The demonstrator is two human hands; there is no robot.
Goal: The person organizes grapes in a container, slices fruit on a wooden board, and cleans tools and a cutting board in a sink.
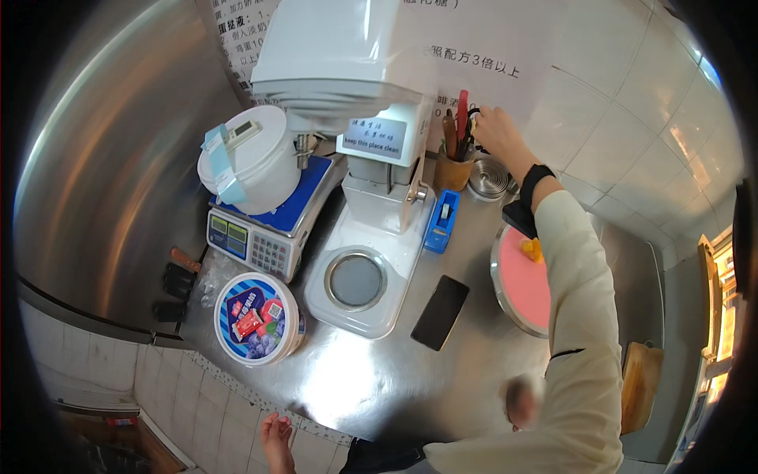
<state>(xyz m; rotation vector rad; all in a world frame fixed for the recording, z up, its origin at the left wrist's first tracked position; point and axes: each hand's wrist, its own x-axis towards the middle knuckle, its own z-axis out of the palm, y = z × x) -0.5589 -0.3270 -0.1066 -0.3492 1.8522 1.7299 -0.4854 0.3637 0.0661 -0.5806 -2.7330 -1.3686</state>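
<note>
My right arm, in a cream sleeve with a black wristband, reaches to the back of the steel worktop. There my right hand (496, 130) is closed at a dark-handled tool (473, 120), its kind partly hidden by the fingers. The tool stands in a brown holder (452, 172), beside a red-handled tool (462, 110) and other upright handles. Nested metal rings (489, 178) sit just right of the holder. At the lower edge, my left hand (276, 441) hangs in front of the worktop, fingers loosely curled and apart, with nothing visible in it.
A white mixer (367, 197) stands mid-worktop. Left of it are a scale (260, 245) bearing a white tub (251, 162), and a printed round tub (257, 320). A blue tape dispenser (442, 221), black phone (440, 313) and round pink-topped piece (521, 280) lie to the right.
</note>
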